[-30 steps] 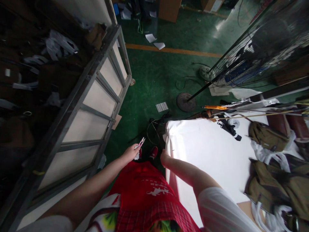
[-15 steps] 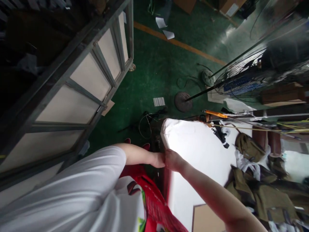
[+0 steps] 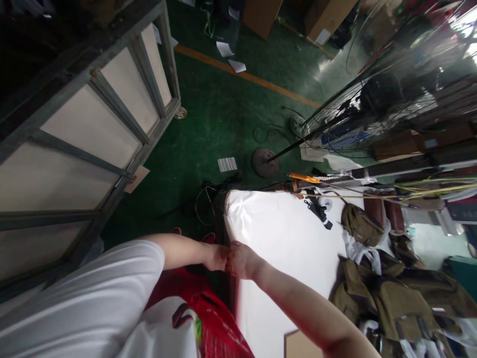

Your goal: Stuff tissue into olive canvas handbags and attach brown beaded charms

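My left hand [image 3: 216,257] and my right hand [image 3: 242,260] meet at the near left edge of a white-covered table [image 3: 286,248]. Both are closed, fingers curled in against each other. Whatever lies between them is hidden. My right hand rests at the table's edge, while my left is just off it, above the dark side. Below them hangs a red apron [image 3: 208,308] over a white shirt. A flat piece of cardboard [image 3: 301,344] lies on the table close to my right forearm.
Olive-brown bags [image 3: 402,298] are heaped on the table's right, near a black strap [image 3: 320,214] with a clip. An orange-handled tool [image 3: 305,177] lies along the far edge. A metal-framed cart [image 3: 108,104] stands left. A pole with a round base [image 3: 264,162] rises from the green floor.
The whole view has shifted, so the table, hands and cart appear further left, with more bags showing on the right. Both hands stay closed together at the same table edge.
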Available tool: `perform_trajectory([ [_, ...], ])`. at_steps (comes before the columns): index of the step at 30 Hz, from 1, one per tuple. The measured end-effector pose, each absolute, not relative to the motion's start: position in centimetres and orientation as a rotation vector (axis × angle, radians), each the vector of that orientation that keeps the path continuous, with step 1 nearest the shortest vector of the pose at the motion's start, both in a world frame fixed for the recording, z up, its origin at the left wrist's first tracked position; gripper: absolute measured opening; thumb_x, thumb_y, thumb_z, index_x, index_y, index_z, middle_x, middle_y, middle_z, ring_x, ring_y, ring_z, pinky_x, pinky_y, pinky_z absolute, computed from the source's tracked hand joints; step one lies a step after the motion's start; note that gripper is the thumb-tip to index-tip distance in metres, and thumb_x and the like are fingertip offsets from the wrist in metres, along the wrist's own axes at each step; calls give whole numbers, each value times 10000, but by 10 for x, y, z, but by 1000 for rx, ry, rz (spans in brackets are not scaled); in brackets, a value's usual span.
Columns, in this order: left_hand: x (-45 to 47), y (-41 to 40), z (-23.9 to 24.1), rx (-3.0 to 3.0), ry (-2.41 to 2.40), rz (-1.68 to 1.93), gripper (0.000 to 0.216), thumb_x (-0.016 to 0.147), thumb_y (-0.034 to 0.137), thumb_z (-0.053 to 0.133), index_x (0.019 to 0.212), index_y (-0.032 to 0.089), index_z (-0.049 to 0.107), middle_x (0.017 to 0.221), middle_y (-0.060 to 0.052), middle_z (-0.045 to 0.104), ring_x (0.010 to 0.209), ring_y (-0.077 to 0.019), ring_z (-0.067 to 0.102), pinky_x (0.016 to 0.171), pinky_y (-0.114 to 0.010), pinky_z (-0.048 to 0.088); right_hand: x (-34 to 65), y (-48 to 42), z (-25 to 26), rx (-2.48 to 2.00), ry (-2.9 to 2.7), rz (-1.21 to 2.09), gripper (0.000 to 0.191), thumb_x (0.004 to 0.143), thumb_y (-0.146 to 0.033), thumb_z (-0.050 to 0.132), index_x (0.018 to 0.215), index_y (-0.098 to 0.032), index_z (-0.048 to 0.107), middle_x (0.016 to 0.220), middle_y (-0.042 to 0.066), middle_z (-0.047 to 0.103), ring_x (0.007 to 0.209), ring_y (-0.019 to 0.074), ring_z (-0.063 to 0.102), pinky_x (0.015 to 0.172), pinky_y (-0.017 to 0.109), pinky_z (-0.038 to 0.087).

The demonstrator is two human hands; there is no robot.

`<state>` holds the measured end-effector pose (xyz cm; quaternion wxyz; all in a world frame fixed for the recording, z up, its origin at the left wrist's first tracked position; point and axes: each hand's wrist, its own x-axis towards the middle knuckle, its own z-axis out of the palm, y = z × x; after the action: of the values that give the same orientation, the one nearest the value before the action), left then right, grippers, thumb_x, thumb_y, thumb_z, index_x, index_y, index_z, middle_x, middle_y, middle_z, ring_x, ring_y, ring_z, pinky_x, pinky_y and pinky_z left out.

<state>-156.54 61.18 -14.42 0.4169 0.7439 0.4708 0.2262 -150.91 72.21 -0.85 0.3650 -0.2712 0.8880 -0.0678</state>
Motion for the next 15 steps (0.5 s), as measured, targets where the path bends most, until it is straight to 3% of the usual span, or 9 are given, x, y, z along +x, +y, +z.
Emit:
perform_trajectory([
  [9,-1557,631,-144,1791,1066,471,242,953,326,535,1148,207,614,1223,-92,606,1016,-191,614,880,-393,542,-1512,726,-7,-628,2290,-248,193,818,-267,643,684,-168,739,845,114,757,950,283,640,920,382,410],
  [15,-1569,615,-131,1776,1209,440,287,934,335,570,1169,173,597,1187,-90,616,998,-202,625,855,-405,550,-1517,714,-11,-624,2231,-253,210,842,-276,609,724,-173,749,854,81,767,882,247,669,838,363,449],
])
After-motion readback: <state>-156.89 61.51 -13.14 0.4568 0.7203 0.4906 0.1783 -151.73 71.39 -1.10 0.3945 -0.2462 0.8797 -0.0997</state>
